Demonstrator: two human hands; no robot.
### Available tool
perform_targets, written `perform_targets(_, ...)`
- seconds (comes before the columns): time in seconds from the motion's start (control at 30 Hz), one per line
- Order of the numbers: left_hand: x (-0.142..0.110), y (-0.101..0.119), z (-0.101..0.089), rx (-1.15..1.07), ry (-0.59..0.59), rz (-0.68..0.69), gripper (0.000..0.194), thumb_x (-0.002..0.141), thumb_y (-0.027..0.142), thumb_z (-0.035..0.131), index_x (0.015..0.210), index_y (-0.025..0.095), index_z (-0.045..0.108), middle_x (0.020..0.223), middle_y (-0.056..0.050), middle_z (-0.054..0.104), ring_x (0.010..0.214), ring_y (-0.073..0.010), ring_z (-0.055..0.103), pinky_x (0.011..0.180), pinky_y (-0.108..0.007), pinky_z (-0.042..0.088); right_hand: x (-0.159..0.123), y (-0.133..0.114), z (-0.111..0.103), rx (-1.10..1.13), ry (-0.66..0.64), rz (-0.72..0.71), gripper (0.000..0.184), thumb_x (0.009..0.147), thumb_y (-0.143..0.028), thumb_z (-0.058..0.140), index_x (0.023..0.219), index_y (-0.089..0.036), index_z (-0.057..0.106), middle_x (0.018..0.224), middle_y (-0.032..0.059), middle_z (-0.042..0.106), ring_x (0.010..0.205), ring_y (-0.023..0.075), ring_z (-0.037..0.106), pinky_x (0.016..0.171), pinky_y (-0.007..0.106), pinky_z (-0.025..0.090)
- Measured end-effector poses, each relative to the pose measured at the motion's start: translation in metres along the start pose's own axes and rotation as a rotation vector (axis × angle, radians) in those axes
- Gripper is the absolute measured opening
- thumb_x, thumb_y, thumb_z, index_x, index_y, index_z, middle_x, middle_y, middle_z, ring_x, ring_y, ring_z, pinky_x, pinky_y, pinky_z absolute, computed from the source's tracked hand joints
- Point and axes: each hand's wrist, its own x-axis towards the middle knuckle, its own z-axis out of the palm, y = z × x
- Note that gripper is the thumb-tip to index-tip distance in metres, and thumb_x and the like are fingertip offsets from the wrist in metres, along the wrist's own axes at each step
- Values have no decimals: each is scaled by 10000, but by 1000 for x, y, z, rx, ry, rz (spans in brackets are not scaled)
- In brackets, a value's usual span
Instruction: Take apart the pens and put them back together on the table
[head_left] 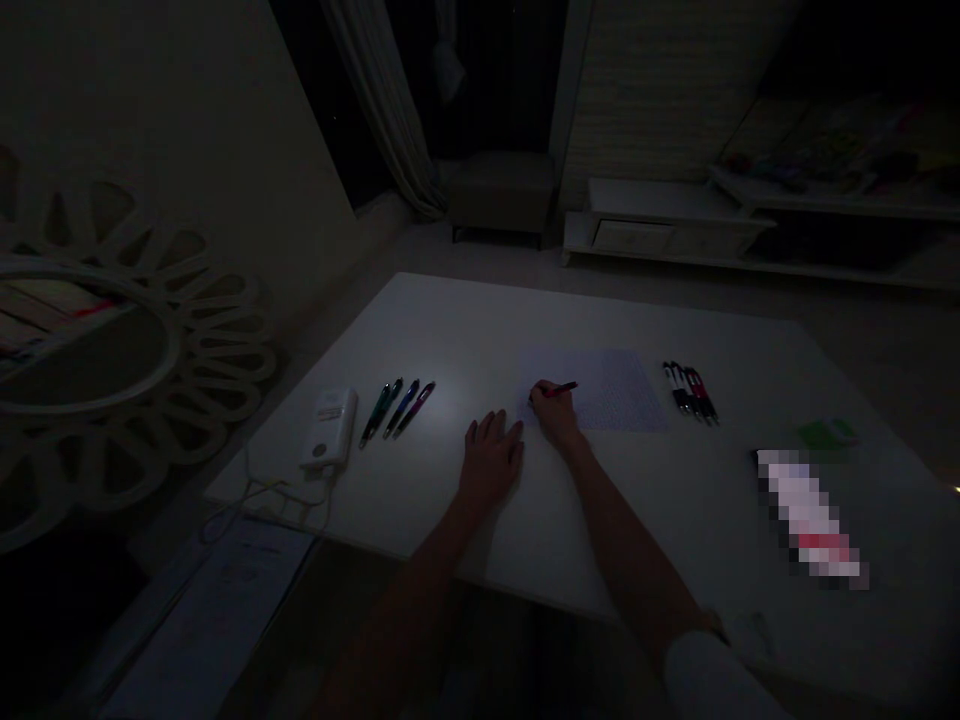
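My right hand (555, 412) is closed around a dark red pen (562, 389), its fingers resting over the left part of a sheet of paper (611, 385). Fine rows of marks fill much of the sheet. Left of the paper, my left hand (491, 455) lies flat on the white table (465, 320) with its fingers apart and holds nothing. Several pens (405, 408) with coloured barrels lie side by side to the left. Another group of pens (690, 392), white and red with dark grips, lies right of the sheet. The pen's tip is hidden by my fingers.
A white box-shaped device (330, 428) with a cable (289, 490) sits at the table's left. On the right are a green item (825, 433) and a blurred-out phone-like object (810, 515). A petal-framed mirror (180, 340) stands left; a low cabinet (660, 200) stands behind.
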Motion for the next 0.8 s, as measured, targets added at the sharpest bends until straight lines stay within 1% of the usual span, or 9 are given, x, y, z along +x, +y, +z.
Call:
perform_targets(0.13,0,0,0,-5,3,-4,401,923,361,370,1303,291,475,1411,-64,419,1318,-260,326,1095,-514,219,1,3,0,-9,-32,-61,189,711,-308,436,592,-196,529,560,-16,542,554,117,483,516,214,350)
perform_targets(0.27,0,0,0,-12,-4,-7,394,921,363,372,1294,301,482,1410,-56,420,1316,-259,328,1097,-511,218,0,4,1,47,4,9,178,693,-306,437,578,-198,519,525,-13,512,534,123,457,480,214,336)
perform_targets(0.37,0,0,0,-17,5,-10,392,921,362,372,1293,305,481,1414,-51,415,1318,-255,325,1103,-507,207,2,2,0,150,39,17,164,677,-314,451,602,-194,532,565,-9,519,540,120,458,463,208,336)
perform_targets(0.43,-1,-1,1,-21,13,-4,390,923,365,370,1291,304,484,1415,-51,414,1318,-252,325,1106,-503,203,2,-1,-3,224,79,14,175,668,-324,467,703,-189,573,585,-21,520,533,113,460,461,202,347)
perform_targets(0.5,-1,-2,1,-22,16,5,390,923,370,370,1287,300,488,1412,-54,418,1314,-251,331,1103,-501,209,1,-6,-8,276,152,34,315,669,-337,497,930,-187,592,565,-53,497,492,102,445,450,198,352)
perform_targets(0.57,0,-3,2,-23,25,8,390,923,371,369,1284,293,492,1409,-61,422,1312,-253,335,1098,-502,216,-4,-12,-15,304,220,56,543,678,-350,532,1196,-192,486,533,-88,469,447,94,422,434,195,345)
perform_targets(0.6,0,-3,2,-24,30,6,389,922,369,370,1281,290,496,1406,-66,424,1311,-255,338,1096,-503,219,-9,-15,-20,310,235,60,633,683,-354,546,1281,-196,413,523,-99,461,432,91,414,426,193,341)
perform_targets(0.67,1,-4,2,-27,36,6,387,920,362,374,1276,284,502,1403,-73,429,1308,-257,343,1091,-505,224,-21,-18,-32,301,214,44,706,699,-357,555,1352,-200,337,500,-111,440,410,87,393,407,187,320)
perform_targets(0.8,3,-5,1,-12,32,8,385,914,350,379,1266,273,517,1392,-80,444,1301,-258,356,1083,-505,239,-52,-6,-67,229,167,3,679,720,-358,553,1353,-188,373,453,-118,394,375,83,341,373,181,263)
